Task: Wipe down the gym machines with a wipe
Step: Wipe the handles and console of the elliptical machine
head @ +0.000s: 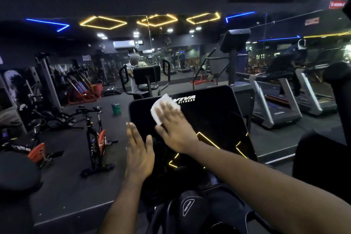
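Note:
A black glossy console screen (212, 119) of a gym machine, marked VIVA FITNESS, fills the middle of the head view. A white wipe (161, 107) lies flat on its upper left part. My right hand (174, 129) presses the wipe against the screen with straight, spread fingers. My left hand (137, 150) rests with straight fingers along the screen's left edge, thumb on the front face. A round resistance knob (189, 208) sits below the screen.
Spin bikes (96, 138) stand on the floor to the left, with a green bucket (115, 108) behind them. Treadmills (277, 104) line the right side. Another person (133, 68) stands at a machine further ahead. A padded black part (322, 157) rises at the right.

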Demonstrator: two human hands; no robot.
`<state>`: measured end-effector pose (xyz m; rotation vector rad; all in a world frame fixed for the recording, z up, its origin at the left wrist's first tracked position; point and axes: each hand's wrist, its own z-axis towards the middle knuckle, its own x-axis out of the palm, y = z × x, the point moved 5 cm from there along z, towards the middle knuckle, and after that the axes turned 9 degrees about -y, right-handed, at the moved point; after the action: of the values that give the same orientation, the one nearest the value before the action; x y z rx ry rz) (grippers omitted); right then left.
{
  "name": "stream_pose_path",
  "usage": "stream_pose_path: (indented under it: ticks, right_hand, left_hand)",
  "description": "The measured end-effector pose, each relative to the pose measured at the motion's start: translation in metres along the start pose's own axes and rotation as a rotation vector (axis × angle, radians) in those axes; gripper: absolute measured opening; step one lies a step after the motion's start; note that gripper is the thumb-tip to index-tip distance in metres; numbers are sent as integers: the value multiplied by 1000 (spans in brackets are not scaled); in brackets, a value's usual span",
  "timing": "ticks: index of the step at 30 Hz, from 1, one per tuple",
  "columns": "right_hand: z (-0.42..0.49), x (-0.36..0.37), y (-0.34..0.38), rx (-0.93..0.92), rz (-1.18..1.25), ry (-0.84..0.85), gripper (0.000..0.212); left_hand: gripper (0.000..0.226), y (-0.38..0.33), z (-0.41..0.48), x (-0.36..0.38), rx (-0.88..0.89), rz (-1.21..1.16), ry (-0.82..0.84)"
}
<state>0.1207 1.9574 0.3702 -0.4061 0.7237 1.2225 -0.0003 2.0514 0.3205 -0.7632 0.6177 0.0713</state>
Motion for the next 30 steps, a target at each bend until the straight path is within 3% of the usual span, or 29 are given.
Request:
stream_pose_path:
  ticks: [3, 7, 9, 13, 17, 22, 25, 30]
  right_hand:
    - [-4, -11, -8, -123, -85, 25, 58]
    - [29, -44, -73, 318, -123, -121, 62]
    - [59, -48, -71, 389, -129, -91, 62]
    - [102, -32, 6, 97, -31, 123, 47]
    - [99, -31, 10, 39, -60, 56, 46]
    - [63, -78, -107, 324, -220, -107, 49]
    - [41, -106, -151, 509, -239, -203, 34]
    - [-10, -109, -189, 1067, -95, -174, 30]
  left_hand:
    - [71, 0, 1, -1, -27, 21, 17]
    - [73, -1, 1, 2, -41, 48, 49]
    - [74, 0, 2, 1, -39, 74, 34]
    - [75, 0, 0, 2, -54, 91, -2]
    - [74, 0, 0, 3, -62, 122, 3]
    - [78, 1, 2, 4, -73, 161, 23]
    - [79, 0, 2, 4, -82, 168, 48]
    - [80, -4, 2, 2, -93, 164, 76]
